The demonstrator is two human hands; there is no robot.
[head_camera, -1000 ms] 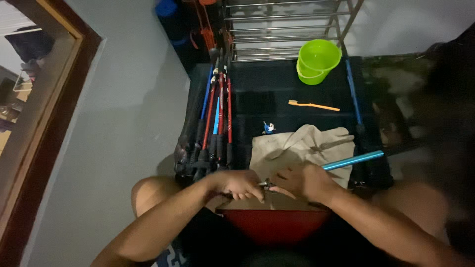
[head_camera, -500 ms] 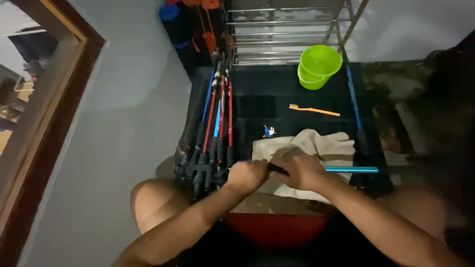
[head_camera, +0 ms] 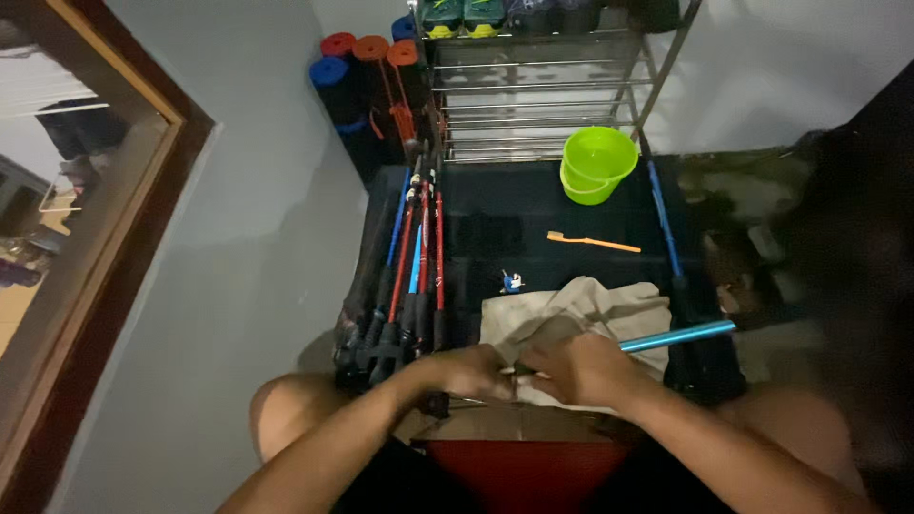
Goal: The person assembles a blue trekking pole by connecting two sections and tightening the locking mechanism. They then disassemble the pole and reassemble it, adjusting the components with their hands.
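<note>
Both hands (head_camera: 528, 371) on blue pole (head_camera: 678, 336)

left hand (head_camera: 468, 369), right hand (head_camera: 577, 369), fingers curled, touching

The blue pole (head_camera: 678, 336) gripped by the right hand (head_camera: 581, 369) looks like smooth anodised metal with a soft sheen. Under it lies a beige cloth (head_camera: 581, 309), matt, creased and soft. Left of the cloth, the bundled poles (head_camera: 405, 276) show glossy red and blue metal shafts with matt black rubbery grips. Beyond the cloth, the green bucket (head_camera: 597, 164) and the orange toothbrush (head_camera: 581, 242) are smooth plastic. Behind the bucket, the rack (head_camera: 533, 95) is bare, shiny metal wire.
</note>
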